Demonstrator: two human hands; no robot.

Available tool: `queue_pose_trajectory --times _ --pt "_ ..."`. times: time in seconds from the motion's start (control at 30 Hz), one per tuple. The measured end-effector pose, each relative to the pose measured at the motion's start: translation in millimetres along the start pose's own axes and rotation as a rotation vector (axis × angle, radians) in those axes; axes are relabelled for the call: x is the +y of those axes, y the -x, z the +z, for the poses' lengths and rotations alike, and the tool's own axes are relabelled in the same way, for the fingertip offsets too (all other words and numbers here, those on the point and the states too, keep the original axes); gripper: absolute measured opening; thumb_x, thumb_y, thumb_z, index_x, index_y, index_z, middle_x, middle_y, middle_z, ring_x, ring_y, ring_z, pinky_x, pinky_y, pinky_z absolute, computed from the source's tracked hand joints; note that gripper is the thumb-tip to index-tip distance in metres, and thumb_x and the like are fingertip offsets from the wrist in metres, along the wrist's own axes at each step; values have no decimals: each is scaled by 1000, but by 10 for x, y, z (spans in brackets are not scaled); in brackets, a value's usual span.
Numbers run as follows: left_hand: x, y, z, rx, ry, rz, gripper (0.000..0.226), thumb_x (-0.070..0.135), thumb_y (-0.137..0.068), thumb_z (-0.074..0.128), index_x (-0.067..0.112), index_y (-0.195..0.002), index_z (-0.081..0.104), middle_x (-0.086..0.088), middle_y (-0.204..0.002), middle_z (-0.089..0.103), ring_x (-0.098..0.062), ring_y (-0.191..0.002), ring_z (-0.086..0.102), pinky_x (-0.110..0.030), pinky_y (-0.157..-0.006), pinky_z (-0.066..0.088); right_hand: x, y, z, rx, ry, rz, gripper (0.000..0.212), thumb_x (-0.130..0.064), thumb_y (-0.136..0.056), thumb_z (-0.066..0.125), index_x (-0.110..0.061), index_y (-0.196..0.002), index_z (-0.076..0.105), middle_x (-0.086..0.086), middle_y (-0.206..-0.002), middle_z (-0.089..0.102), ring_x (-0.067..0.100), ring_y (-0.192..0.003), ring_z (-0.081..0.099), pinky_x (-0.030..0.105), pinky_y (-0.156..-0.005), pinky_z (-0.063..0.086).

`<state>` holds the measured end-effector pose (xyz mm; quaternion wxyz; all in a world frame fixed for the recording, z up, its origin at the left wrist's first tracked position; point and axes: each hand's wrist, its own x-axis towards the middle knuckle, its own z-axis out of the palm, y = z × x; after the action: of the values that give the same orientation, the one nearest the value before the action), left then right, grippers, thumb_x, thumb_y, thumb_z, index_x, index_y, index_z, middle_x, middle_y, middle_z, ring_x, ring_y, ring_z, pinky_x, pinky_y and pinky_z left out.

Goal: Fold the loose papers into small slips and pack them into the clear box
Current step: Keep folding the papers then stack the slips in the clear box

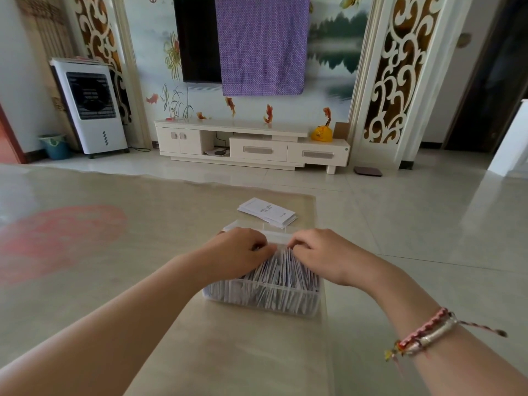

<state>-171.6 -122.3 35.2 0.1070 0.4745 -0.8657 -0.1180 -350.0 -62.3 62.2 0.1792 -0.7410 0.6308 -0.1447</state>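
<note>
- The fingers of the left hand [238, 252] and of the right hand [317, 252] curl down into the folded slips [278, 271] at the far end of the clear box [265, 302]; they appear to pinch or press slips there, though the fingertips are buried in paper and I cannot tell whether either hand holds 1 slip or several.
- The box sits on the surface [143, 252] near its right edge, straight ahead of the person, crammed with upright white slips up to the rim.
- Just behind the hands lies a clear piece that looks like the box's lid [251, 225] (partly hidden).
- Beyond that, a small stack of loose papers [267, 212] rests flat on the surface, not yet folded.
- Step in hand, as I judge it: the packing stage, making room or seating a slip at the far end.
- The next move likely calls for keeping the row pressed back so a gap stays open, then reaching for the top sheet of the stack.
- Writing: dark print shows on the top sheet, with what may be a short logo at its near corner, too blurred to read surely.
- A woven bracelet [425, 332] circles the right wrist.
</note>
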Motion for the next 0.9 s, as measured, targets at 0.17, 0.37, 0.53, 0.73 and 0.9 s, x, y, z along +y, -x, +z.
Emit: queue_pose_trajectory --times 0.17,0.37,0.53,0.73,0.9 --pt "39 12 3 -20 167 16 36 55 -94 42 28 -97 66 13 -78 62 -5 -64 53 -27 -70 47 5 -11 43 -6 1 -4 31 -39 -96 38 -20 -92 62 -2 -86 64 19 -80 60 39 -76 48" --pt "89 -24 -28 -91 157 -18 36 53 -95 43 24 -93 64 12 -72 57 -5 -59 52 -21 -61 40 57 -22 -17 12 -73 5 37 -31 -97 34 -7 -87 60 8 -86 66 29 -81 61 40 -76 49" --pt "232 -39 -89 -215 230 -27 32 54 -96 42 29 -98 63 11 -62 46 1 -38 38 -11 -42 33 50 35 -42 242 58 -33 43 -38 -98 28 -13 -93 63 6 -88 62 23 -81 58 37 -71 48" --pt "307 -91 -111 -255 189 -52 28 53 -94 47 29 -85 59 10 -64 49 -3 -48 41 -18 -49 34 48 14 -65 221 231 -11 48 -29 -100 20 -13 -89 64 3 -84 65 20 -97 46 37 -94 33" --pt "270 -65 -122 -220 192 -64 30 57 -93 44 31 -88 60 12 -68 53 -4 -54 47 -19 -55 39 75 -30 -79 131 -26 23 44 -32 -99 25 -18 -88 66 -6 -82 72 13 -90 61 40 -97 39"
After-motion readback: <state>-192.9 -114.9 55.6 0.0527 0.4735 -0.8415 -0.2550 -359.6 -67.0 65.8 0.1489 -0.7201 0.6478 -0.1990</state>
